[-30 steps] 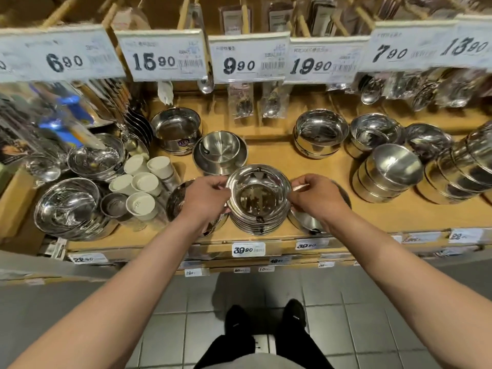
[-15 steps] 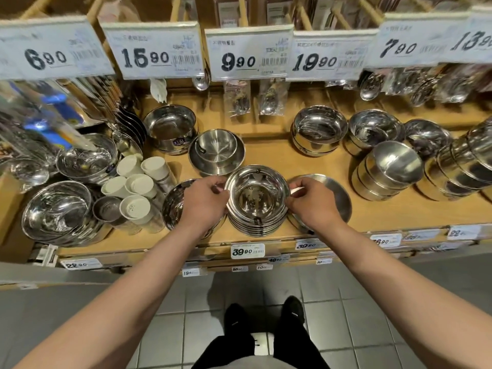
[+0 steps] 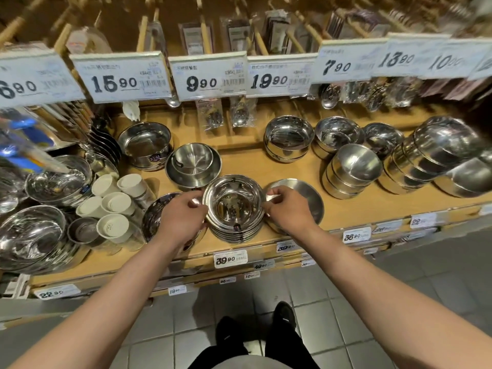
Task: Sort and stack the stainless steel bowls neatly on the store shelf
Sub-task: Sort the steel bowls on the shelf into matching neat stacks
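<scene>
Partway through, by the look of the shelf (image 3: 372, 209). Done: a neat nested stack of bowls (image 3: 234, 209) at the front edge, dead centre, rims lined up; further tidy piles at 1 and 2 o'clock from it, among them a stack of deep bowls (image 3: 351, 169) and a leaning row of bowls (image 3: 431, 155) toward the right end. Left: a lone flat dish (image 3: 300, 198) just beside the centre stack at 3 o'clock, partly under the right wrist; a small bowl on a plate (image 3: 193, 163) at 11 o'clock; a wide pan (image 3: 146, 145) behind that; a loose large bowl (image 3: 157, 217) at 9 o'clock, mostly hidden under the left hand; jumbled bowls at far left (image 3: 32, 235) beside white shakers (image 3: 111, 203).

Left hand (image 3: 181, 219) at 9 o'clock of the stack: fingers curled, tips at the top rim, thumb side pinching it, so apparently clamped on the top bowl's edge.

Right hand (image 3: 287, 209) at 3 o'clock: fingers bent, thumb and forefinger closed on the opposite rim.

Likely squaring the top bowl on its pile. Cannot tell how tight either pinch is.
</scene>
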